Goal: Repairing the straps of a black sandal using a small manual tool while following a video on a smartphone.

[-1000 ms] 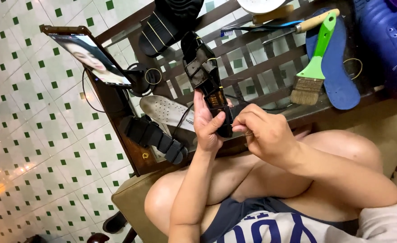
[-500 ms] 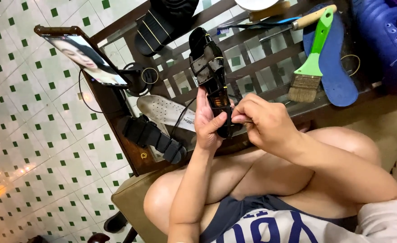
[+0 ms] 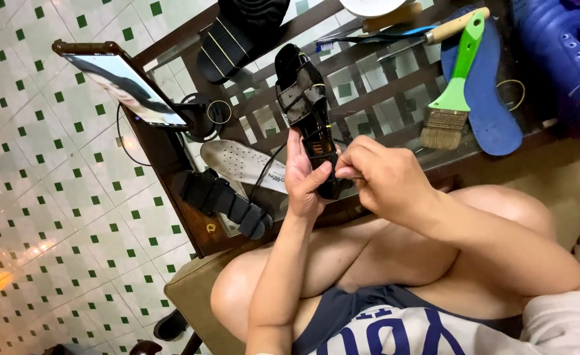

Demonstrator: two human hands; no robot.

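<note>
Head view: two hands [image 3: 306, 181] [image 3: 375, 177], one black sandal [image 3: 306, 105].

Two hands work on a black sandal above a slatted wooden surface [image 3: 395, 98].

The left hand [image 3: 303, 181] grips the black sandal [image 3: 310, 112] upright; the right hand [image 3: 375, 177] pinches at its near end. A green-handled brush [image 3: 454, 98] lies on a blue insole [image 3: 494, 112] at right, a phone [image 3: 129, 85] at left.

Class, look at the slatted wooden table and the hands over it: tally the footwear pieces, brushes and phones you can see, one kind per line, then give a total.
Black sandals: 3 (one held, one, one)
Insoles: 2 (white, blue)
Brushes: 1 (green-handled)
Phones: 1
Total: 7
</note>
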